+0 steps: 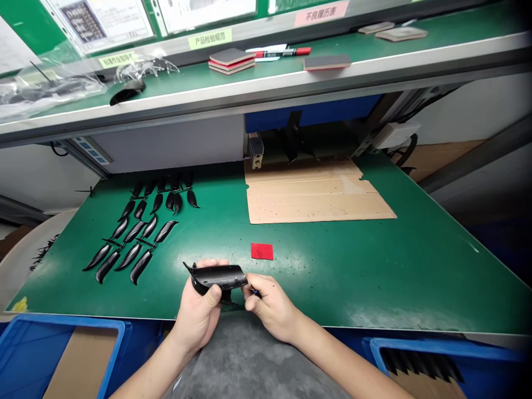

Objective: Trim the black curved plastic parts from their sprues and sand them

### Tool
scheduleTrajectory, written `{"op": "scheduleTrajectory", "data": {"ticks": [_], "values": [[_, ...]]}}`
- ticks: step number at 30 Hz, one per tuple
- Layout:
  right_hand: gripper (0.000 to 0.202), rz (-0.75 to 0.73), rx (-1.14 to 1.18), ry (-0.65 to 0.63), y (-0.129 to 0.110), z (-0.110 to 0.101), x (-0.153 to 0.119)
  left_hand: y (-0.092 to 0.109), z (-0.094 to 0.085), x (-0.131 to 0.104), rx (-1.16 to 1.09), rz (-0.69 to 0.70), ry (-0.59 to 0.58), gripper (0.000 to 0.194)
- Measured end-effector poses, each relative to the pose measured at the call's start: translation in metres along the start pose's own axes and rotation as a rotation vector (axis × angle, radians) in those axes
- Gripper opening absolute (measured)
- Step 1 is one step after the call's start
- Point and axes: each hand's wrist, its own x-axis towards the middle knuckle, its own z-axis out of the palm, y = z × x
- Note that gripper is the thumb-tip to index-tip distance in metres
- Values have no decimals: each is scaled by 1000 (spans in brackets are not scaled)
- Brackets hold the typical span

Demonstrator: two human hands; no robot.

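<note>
My left hand [198, 310] is closed around a black curved plastic part [220, 275], its thumb pressed on the near side. The part is held level above the near edge of the green table, with a pointed tip at its left end. At its right end, my right hand [270, 305] has its fingers pinched together, touching or very close to the part. A small dark blue bit shows between those fingers; the rest of it is hidden. Beyond the hands lies a red square pad [261, 251] with a handwritten mark.
Several black leaf-shaped parts [141, 252] lie in rows on the table's left. A cardboard sheet [320, 194] lies at the back under a shelf [274, 77] holding pads and a red marker [286, 52]. Blue bins [120, 354] stand below the near edge; the right bin [440, 348] holds black parts.
</note>
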Motion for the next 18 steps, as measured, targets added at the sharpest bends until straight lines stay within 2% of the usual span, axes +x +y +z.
{"op": "scheduleTrajectory", "data": {"ticks": [5,10,14,18], "values": [[54,-35,-307,90,-1,9,1,8,11,6,-187,-104,86,32],[65,-72,-621,101,-1,3,2,8,10,9,-298,-95,31,15],[72,-117,-805,89,-2,-1,3,7,10,9,-310,-102,0,12],[70,-135,-900,73,-5,0,3,8,11,10,-283,-87,-35,13]]}}
